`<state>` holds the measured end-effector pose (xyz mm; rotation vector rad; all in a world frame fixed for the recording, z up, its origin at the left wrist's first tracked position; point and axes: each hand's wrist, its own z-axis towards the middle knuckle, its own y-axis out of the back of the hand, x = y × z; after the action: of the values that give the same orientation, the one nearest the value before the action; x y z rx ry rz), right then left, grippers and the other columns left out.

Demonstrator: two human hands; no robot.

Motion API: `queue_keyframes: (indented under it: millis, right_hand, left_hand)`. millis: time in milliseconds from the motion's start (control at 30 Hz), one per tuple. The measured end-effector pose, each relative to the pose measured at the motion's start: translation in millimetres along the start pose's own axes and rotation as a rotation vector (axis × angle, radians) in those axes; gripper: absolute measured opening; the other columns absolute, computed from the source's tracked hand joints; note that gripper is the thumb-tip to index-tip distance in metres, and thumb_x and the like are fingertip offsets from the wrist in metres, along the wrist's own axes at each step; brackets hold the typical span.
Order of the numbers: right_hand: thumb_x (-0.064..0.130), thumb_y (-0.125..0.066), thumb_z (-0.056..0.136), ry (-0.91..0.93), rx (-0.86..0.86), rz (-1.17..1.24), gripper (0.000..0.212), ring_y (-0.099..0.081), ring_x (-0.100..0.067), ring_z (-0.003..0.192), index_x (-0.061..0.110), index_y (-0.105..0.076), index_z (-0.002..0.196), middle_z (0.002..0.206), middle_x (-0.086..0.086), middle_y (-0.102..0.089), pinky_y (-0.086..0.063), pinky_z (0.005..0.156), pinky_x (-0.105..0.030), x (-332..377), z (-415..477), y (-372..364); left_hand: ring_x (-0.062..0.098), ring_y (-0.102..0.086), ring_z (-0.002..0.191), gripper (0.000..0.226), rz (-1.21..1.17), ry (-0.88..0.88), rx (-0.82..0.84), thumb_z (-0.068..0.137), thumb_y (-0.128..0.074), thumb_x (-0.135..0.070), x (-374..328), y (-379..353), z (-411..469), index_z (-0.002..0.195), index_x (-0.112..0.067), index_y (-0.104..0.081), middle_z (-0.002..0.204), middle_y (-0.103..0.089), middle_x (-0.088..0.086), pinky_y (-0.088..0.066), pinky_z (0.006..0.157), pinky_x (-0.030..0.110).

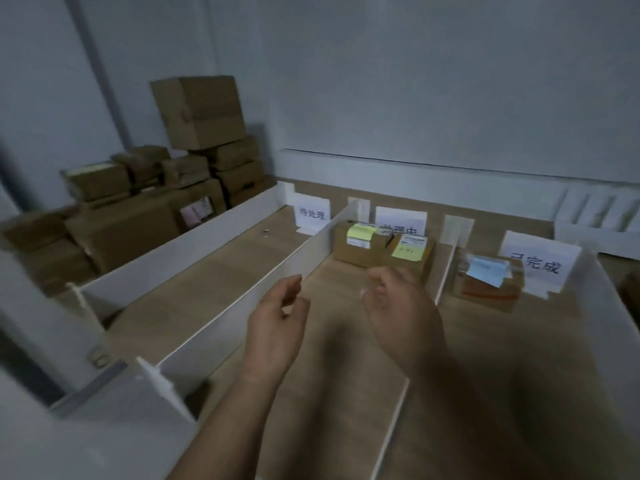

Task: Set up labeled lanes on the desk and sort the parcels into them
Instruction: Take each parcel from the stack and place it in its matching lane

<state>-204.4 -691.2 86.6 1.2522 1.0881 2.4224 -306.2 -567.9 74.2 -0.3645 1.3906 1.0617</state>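
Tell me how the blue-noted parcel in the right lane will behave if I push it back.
The parcel looks squat and sits flat on the desk, so it likely slides rather than tips. Its square cardboard faces suggest stiffness. The blue note seems loosely stuck and may lift or snag.

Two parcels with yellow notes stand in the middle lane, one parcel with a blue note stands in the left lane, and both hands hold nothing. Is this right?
No. The head view shows the parcel with the blue note in the right lane, not the left. The rest holds: yellow-note parcels in the middle lane, left hand and right hand empty.
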Motion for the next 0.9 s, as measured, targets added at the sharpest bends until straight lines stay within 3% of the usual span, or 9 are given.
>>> queue_keyframes:
  millis: [100, 233, 367, 467, 533, 633, 800, 900]
  right_hand:
    - [0.032, -0.051, 0.095, 0.1, 0.161, 0.012, 0.032, -0.056, -0.008, 0.104, 0.024, -0.056, 0.125, 0.122, 0.008, -0.057, -0.047, 0.085, -0.027, 57, -1, -34]
    - [0.032, -0.055, 0.093, 0.138, 0.316, 0.094, 0.028, -0.058, -0.007, 0.101, 0.026, -0.06, 0.12, 0.111, 0.011, -0.063, -0.048, 0.088, -0.028, 149, 5, -100]
    - [0.036, -0.053, 0.092, 0.199, 0.452, 0.134, 0.027, -0.056, -0.008, 0.103, 0.03, -0.059, 0.118, 0.114, 0.012, -0.062, -0.046, 0.091, -0.031, 247, 6, -180]
    - [0.034, -0.053, 0.092, 0.242, 0.48, 0.184, 0.024, -0.056, -0.007, 0.099, 0.03, -0.061, 0.115, 0.112, 0.013, -0.063, -0.047, 0.087, -0.028, 308, 3, -230]
    - [0.032, -0.052, 0.093, 0.255, 0.52, 0.23, 0.027, -0.055, -0.006, 0.101, 0.029, -0.06, 0.119, 0.115, 0.012, -0.061, -0.047, 0.089, -0.028, 337, 1, -257]
    - [0.034, -0.05, 0.094, 0.281, 0.561, 0.232, 0.03, -0.056, -0.005, 0.102, 0.028, -0.058, 0.123, 0.119, 0.012, -0.061, -0.049, 0.089, -0.029, 368, 3, -291]
    - [0.036, -0.051, 0.095, 0.277, 0.606, 0.242, 0.03, -0.056, -0.005, 0.101, 0.028, -0.057, 0.123, 0.117, 0.011, -0.061, -0.051, 0.09, -0.031, 399, 25, -351]
    - [0.035, -0.052, 0.095, 0.242, 0.607, 0.266, 0.03, -0.056, -0.006, 0.101, 0.026, -0.056, 0.124, 0.118, 0.009, -0.062, -0.05, 0.091, -0.03, 410, 48, -389]
  left_hand:
    - [-0.012, -0.053, 0.09, 0.026, -0.004, 0.066, -0.009, 0.093, -0.056, -0.027, 26, 70, 5, 0.117, -0.034, -0.059, 0.098, -0.058, -0.025, -0.044, 0.082, 0.016]
    - [0.002, -0.06, 0.097, 0.027, -0.003, 0.121, -0.121, 0.091, -0.059, -0.029, 69, 179, 19, 0.118, -0.027, -0.063, 0.106, -0.064, -0.013, -0.051, 0.09, 0.029]
    - [0.006, -0.064, 0.096, 0.018, 0.021, 0.14, -0.273, 0.089, -0.062, -0.028, 109, 291, 32, 0.106, -0.027, -0.066, 0.1, -0.069, -0.008, -0.051, 0.088, 0.028]
    - [0.0, -0.064, 0.092, 0.023, 0.054, 0.157, -0.345, 0.089, -0.061, -0.03, 134, 359, 38, 0.111, -0.027, -0.066, 0.101, -0.069, -0.01, -0.052, 0.084, 0.022]
    - [-0.013, -0.06, 0.082, 0.02, 0.07, 0.15, -0.375, 0.09, -0.06, -0.029, 148, 390, 42, 0.11, -0.027, -0.064, 0.096, -0.066, -0.018, -0.047, 0.068, 0.004]
    - [-0.021, -0.057, 0.077, 0.024, 0.074, 0.151, -0.401, 0.09, -0.059, -0.031, 168, 415, 50, 0.114, -0.029, -0.062, 0.09, -0.06, -0.026, -0.043, 0.059, 0.0]
    - [-0.003, -0.057, 0.097, 0.035, 0.096, 0.204, -0.427, 0.09, -0.058, -0.037, 215, 444, 84, 0.124, -0.028, -0.058, 0.11, -0.063, -0.013, -0.042, 0.072, 0.007]
    - [-0.002, -0.057, 0.099, 0.035, 0.096, 0.223, -0.403, 0.09, -0.058, -0.036, 242, 457, 118, 0.124, -0.029, -0.057, 0.112, -0.062, -0.012, -0.04, 0.073, 0.006]
